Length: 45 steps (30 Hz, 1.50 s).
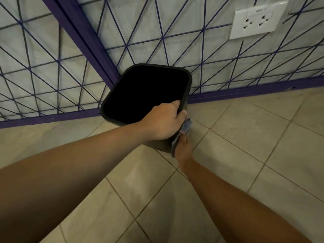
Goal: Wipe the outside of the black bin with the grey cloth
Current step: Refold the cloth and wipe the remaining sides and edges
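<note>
The black bin [145, 92] stands on the tiled floor [228, 155] by the purple grille [87, 46], left hand [163, 120] fingers curled over its near rim, right hand [183, 148] fingers pressing the grey cloth [186, 127] against its outer side

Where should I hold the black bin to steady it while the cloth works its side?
Probably the near rim of the black bin, from above: its mouth is open and tilted toward the camera. The left hand grips there already, fingers curled over the edge, while the right hand presses the grey cloth against the outer wall.
</note>
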Motion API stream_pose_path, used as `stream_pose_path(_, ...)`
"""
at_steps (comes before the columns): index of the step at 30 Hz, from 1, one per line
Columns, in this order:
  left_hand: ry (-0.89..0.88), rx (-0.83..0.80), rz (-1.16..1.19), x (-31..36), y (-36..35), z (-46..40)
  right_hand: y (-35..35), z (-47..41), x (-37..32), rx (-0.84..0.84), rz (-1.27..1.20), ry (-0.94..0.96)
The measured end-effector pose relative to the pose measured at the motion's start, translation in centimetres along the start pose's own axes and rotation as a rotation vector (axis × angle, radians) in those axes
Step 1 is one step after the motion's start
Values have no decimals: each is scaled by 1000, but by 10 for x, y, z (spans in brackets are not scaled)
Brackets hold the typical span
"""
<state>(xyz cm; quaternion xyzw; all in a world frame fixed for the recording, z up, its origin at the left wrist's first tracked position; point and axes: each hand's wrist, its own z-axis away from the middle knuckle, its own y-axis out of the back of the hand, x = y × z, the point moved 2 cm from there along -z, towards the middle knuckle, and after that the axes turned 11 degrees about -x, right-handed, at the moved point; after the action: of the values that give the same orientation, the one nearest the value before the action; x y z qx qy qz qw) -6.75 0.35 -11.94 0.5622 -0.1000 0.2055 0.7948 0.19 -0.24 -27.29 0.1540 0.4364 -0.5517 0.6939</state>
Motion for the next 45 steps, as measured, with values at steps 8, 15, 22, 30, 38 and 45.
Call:
stream_pose_path(8, -49, -6, 30, -2, 2, -1, -19, 45, 37, 2, 12, -82)
stream_pose_path(15, -49, -174, 109, -16, 9, 15, 28, 64, 56, 152, 102, -82)
stream_pose_path(22, 62, -311, 101, -34, 23, 45, 34, 56, 38, 157, -14, -53)
stream_pose_path(30, 38, -218, -64, -33, 13, 41, -17, 21, 36, 47, -467, -220)
stream_pose_path(38, -21, -153, -59, -36, 8, 37, -40, 18, 42, 132, -524, -379)
stream_pose_path(45, -37, -158, -12, -40, 9, 33, -43, 13, 47, 255, -685, -283)
